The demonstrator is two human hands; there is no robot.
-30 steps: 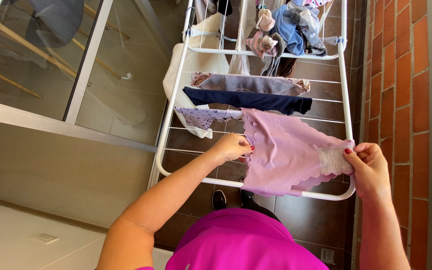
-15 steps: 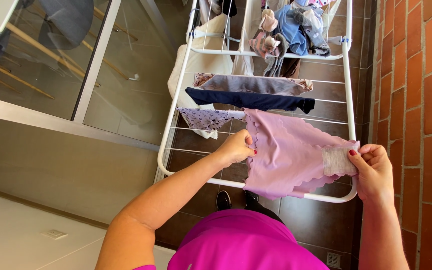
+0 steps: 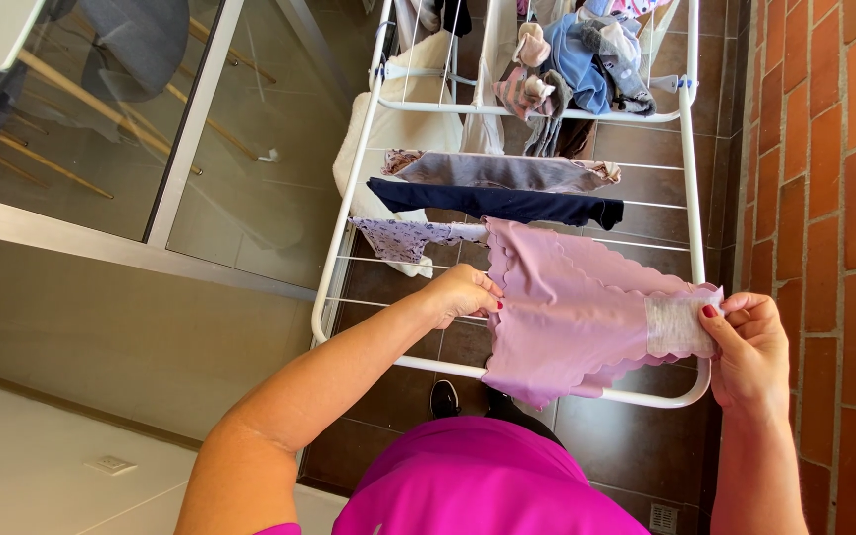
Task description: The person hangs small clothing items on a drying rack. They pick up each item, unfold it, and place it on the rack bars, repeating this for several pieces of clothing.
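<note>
Item, in hand: one pink undergarment (image 3: pixel 572 317) with scalloped edges and a pale lining patch at one end, stretched flat over the near wires of a white drying rack (image 3: pixel 688 168).

Left hand (image 3: pixel 463 293): grip closed on the garment's left edge, fingertips pinching the fabric just above the rack's front rail. Nails painted red.

Right hand (image 3: pixel 750 347): grip closed on the garment's right end, thumb and fingers clamped on the pale lining patch, close beside the rack's right rail and near the brick wall (image 3: pixel 824 198).

Adjacent on the rack, going away from the person:
- patterned lilac garment (image 3: pixel 403 238), just left of the pink piece, its end touching or tucked under it;
- navy garment (image 3: pixel 492 202), laid across the wires;
- grey garment (image 3: pixel 507 170) with patterned trim at both ends, next beyond the navy one;
- a white cloth (image 3: pixel 388 124) hanging over the left side;
- a heap of small pieces (image 3: pixel 572 64), pink, blue and grey, on the far section.

Surroundings: dark brown tiled floor (image 3: pixel 636 436) under the rack; glass sliding door (image 3: pixel 230 198) to the left, with chair legs showing behind it. The person wears a magenta top (image 3: pixel 478 481); one dark shoe (image 3: pixel 441 398) shows beneath the front rail.
</note>
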